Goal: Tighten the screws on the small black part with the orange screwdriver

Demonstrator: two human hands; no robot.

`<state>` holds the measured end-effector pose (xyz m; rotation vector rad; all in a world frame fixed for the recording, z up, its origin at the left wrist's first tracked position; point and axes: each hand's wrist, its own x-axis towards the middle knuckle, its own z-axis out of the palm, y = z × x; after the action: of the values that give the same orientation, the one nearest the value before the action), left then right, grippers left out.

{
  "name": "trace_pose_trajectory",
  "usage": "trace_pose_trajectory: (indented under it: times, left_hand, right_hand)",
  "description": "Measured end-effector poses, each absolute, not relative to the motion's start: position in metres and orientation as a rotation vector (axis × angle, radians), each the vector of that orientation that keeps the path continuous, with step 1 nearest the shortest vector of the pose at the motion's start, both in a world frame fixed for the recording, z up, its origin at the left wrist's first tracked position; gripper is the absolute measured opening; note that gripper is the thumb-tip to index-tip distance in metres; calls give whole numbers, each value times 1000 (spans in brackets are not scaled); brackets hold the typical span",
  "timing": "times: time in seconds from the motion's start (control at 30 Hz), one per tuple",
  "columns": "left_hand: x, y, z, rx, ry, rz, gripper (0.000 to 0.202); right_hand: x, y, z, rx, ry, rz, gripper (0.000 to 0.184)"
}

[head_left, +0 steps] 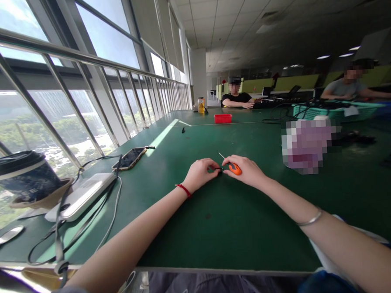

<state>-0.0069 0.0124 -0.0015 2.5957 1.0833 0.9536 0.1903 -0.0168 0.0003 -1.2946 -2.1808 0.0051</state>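
My left hand [201, 173] is closed in a pinch on a small black part [220, 169], just above the table's middle; its exact kind is too small to tell. My right hand [247, 172] holds a screwdriver [235, 169] with an orange and dark handle, tucked in the palm. Its thin metal shaft points up and to the left, away from the black part. The right thumb and fingertip are also close to the black part; whether they touch it, I cannot tell.
Left on the green table [187, 234] lie a phone [129, 158], a white power bank [85, 197] with cables, and a dark paper cup [22, 177]. Farther off are a red tray [223, 118], a jar [201, 105], and a green basket [354, 112]. Two people sit beyond.
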Motion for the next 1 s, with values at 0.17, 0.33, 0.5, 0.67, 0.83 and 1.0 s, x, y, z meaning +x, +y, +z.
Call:
trace_pose_trajectory:
  times: [0.17,0.33,0.5,0.67,0.83,1.0]
  left_hand:
    - [-5,7,0,2669,1069,979,12]
    - [-4,5,1,2752,1051,968,14]
    - [-4,5,1,2801,990,999,9]
    - [-5,1,11,2757,1037,1029,7]
    - [-5,-10,22,2488,1325,938,9]
    - [3,-19,13,2435,1430,726,9]
  right_hand:
    - [190,-18,2,-1265,-2227,10,11]
    - [192,-18,3,-1280,-2236,21,10]
    - [194,-17,2,-1238,-2252,39,11]
    - [198,-16,7,-1204,-2211,118,20]
    - [214,-10,11,-1264,-2097,169,22]
    - [227,-3,7,-1452,-2062,143,26]
